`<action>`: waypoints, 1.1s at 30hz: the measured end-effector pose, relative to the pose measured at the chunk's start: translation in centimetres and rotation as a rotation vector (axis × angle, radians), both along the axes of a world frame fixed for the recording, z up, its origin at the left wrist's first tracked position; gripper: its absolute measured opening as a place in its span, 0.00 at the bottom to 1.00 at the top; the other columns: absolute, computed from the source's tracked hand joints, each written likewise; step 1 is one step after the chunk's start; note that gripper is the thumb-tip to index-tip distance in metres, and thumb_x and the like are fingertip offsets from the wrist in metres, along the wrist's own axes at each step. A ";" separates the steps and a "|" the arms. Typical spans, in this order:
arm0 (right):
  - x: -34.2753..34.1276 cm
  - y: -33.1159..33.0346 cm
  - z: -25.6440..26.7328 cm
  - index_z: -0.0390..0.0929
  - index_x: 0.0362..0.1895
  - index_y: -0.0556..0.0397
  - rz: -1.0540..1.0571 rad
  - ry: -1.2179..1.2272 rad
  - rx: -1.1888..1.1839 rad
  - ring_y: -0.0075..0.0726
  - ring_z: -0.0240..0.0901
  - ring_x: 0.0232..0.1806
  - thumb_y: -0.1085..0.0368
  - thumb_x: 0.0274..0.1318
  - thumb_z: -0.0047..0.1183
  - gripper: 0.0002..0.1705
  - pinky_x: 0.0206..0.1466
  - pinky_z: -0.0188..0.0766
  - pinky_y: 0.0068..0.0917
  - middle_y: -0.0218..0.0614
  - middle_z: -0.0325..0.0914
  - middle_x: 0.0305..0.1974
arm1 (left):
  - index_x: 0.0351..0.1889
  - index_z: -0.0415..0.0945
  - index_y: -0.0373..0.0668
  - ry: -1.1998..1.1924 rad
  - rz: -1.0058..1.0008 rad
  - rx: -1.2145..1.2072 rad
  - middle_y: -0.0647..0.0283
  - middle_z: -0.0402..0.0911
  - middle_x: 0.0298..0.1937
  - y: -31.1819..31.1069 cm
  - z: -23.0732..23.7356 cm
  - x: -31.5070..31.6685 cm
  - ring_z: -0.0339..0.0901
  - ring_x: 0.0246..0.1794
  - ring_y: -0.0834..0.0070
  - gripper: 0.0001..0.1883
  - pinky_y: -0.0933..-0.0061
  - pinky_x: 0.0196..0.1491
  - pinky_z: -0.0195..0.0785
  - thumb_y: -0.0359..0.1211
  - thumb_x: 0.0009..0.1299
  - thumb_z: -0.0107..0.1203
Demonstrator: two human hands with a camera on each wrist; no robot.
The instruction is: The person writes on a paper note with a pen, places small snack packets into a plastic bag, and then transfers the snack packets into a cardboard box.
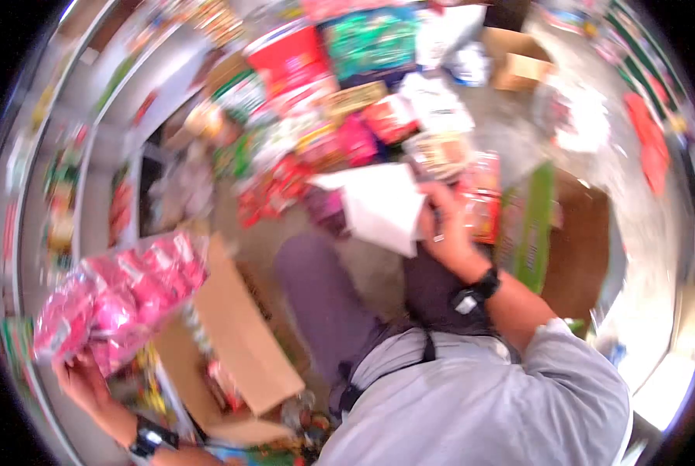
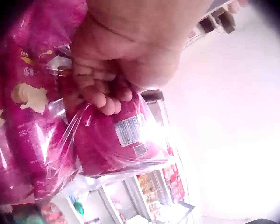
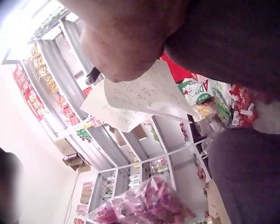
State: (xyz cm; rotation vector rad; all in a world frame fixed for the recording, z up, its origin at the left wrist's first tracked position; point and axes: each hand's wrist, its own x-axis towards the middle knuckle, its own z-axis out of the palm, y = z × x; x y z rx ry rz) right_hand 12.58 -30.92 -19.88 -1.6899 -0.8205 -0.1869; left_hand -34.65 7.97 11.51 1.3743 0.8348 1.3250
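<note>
A clear plastic bundle of pink packets (image 1: 130,291) hangs from the left hand (image 1: 87,382) at the lower left. Close up in the left wrist view, the fingers of the left hand (image 2: 102,79) curl into the wrapping beside a packet with a barcode (image 2: 129,131). The right hand (image 1: 448,233) pinches white sheets of paper (image 1: 382,203) above the person's knees. Handwriting shows on the paper (image 3: 140,93) in the right wrist view, where the right hand (image 3: 123,42) covers its upper edge. A black pen-like tip (image 3: 92,76) sticks out beside that hand.
An open cardboard box (image 1: 246,342) stands by the left knee, another box (image 1: 576,241) at the right. Many colourful snack packs (image 1: 293,66) cover the floor ahead. Shelves (image 1: 91,171) line the left side. A red item (image 1: 646,144) lies at the far right.
</note>
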 end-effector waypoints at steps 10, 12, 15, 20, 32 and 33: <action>1.5 -8.0 1.1 0.78 0.46 0.56 -0.175 0.207 0.082 0.32 0.77 0.28 0.77 0.59 0.51 0.11 0.35 0.73 0.28 0.41 0.79 0.30 | 0.53 0.76 0.42 0.061 -0.607 -0.456 0.65 0.80 0.38 -1.7 -16.7 36.8 0.79 0.41 0.70 0.15 0.74 0.42 0.75 0.40 0.74 0.58; 2.0 -9.3 0.4 0.79 0.46 0.56 -0.224 0.210 0.079 0.33 0.77 0.28 0.78 0.58 0.51 0.12 0.35 0.73 0.28 0.41 0.79 0.30 | 0.56 0.74 0.41 0.013 -0.760 -0.538 0.59 0.79 0.44 -1.3 -20.1 42.3 0.78 0.50 0.63 0.20 0.63 0.55 0.75 0.43 0.73 0.59; 2.9 -11.2 0.6 0.79 0.46 0.54 -0.311 0.175 0.077 0.40 0.79 0.29 0.79 0.54 0.52 0.15 0.36 0.74 0.29 0.42 0.79 0.31 | 0.56 0.73 0.40 0.053 -0.833 -0.546 0.60 0.78 0.44 -4.5 -22.1 51.0 0.77 0.51 0.63 0.20 0.57 0.64 0.70 0.43 0.74 0.57; 4.9 -13.6 -0.1 0.79 0.45 0.55 -0.414 0.127 0.044 0.44 0.80 0.31 0.80 0.52 0.52 0.15 0.37 0.75 0.30 0.43 0.80 0.32 | 0.57 0.74 0.41 0.150 -1.046 -0.523 0.61 0.79 0.42 -7.3 -25.3 63.0 0.78 0.50 0.64 0.18 0.57 0.63 0.71 0.41 0.75 0.54; 7.6 -10.6 0.2 0.78 0.46 0.59 -0.382 0.188 0.006 0.38 0.82 0.37 0.82 0.53 0.48 0.16 0.45 0.74 0.27 0.43 0.82 0.36 | 0.57 0.73 0.44 0.000 -1.007 -0.542 0.60 0.82 0.47 -7.2 -28.0 64.9 0.80 0.50 0.61 0.14 0.42 0.66 0.68 0.37 0.76 0.51; 7.5 -10.5 -0.2 0.78 0.46 0.59 -0.373 0.204 0.005 0.39 0.82 0.38 0.82 0.52 0.49 0.16 0.45 0.74 0.29 0.43 0.82 0.36 | 0.56 0.73 0.44 -0.023 -0.991 -0.525 0.61 0.81 0.47 -5.7 -27.7 63.6 0.79 0.51 0.61 0.14 0.41 0.66 0.67 0.37 0.76 0.51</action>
